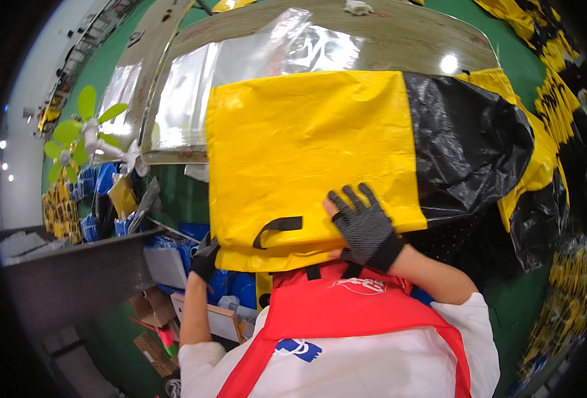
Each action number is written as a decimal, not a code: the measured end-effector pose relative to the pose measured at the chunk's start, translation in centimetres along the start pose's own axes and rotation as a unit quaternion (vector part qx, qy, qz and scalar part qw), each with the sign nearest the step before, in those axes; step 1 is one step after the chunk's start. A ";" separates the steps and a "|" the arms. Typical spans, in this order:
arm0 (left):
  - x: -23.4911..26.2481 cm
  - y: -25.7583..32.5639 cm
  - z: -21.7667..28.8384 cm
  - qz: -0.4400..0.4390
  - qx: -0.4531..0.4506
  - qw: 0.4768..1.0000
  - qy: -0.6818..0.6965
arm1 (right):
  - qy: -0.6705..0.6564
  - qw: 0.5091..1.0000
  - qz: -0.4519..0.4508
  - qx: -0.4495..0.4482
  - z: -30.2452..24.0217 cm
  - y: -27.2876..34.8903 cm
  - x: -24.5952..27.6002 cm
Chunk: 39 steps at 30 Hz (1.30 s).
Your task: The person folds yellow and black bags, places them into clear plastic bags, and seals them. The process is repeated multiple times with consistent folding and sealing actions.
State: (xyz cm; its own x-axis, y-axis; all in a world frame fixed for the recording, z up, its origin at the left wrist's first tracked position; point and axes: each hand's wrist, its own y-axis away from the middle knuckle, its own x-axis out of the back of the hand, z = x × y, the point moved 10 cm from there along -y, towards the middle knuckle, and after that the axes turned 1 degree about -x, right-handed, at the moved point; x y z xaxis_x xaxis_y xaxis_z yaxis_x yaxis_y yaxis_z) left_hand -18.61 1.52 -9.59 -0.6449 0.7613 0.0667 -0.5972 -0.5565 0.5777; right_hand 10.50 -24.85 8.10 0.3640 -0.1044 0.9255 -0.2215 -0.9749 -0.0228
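Observation:
A large yellow-and-black bag [307, 152] of shiny tarpaulin-like sheet lies flattened across the table in front of me. Its yellow part is to the left and its crumpled black part to the right. A short black strap handle [279, 229] is fixed near its front edge. My left hand [205, 259], in a dark glove, is closed on the bag's near left corner, its fingers partly hidden. Gloved in black mesh with bare thumb, my right hand [368, 224] rests flat on the yellow part near the front edge, fingers stretched out.
Clear plastic sleeves [182, 99] lie on the wooden table [426, 43] beyond the bag. A green-bladed fan [89, 132] stands at the left, above a grey metal beam [74, 268]. More yellow-and-black bags [562, 86] are piled along the right.

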 end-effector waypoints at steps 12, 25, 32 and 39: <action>-5.5 -0.8 3.2 -0.141 0.066 0.939 0.306 | -0.198 0.974 0.082 0.070 -1.8 0.7 -3.1; -5.6 0.6 8.3 -0.152 0.112 0.958 0.216 | -0.105 0.984 -0.128 0.065 -4.8 -1.8 -12.1; -1.3 -0.9 7.6 -0.029 -0.077 0.992 -0.095 | 0.100 0.958 0.166 -0.211 16.5 7.1 12.7; -1.8 -2.8 4.3 -0.060 0.043 0.987 0.146 | 0.220 0.905 0.084 -0.353 30.2 11.9 9.6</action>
State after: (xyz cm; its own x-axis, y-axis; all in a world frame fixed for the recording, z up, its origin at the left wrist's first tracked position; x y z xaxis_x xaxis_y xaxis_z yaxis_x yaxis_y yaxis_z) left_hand -13.75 3.16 -7.82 -0.6895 0.6848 -0.2357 -0.6425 -0.4282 0.6355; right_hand 38.64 -43.43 5.35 -0.0893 0.0007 0.9960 -0.8206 -0.5668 -0.0732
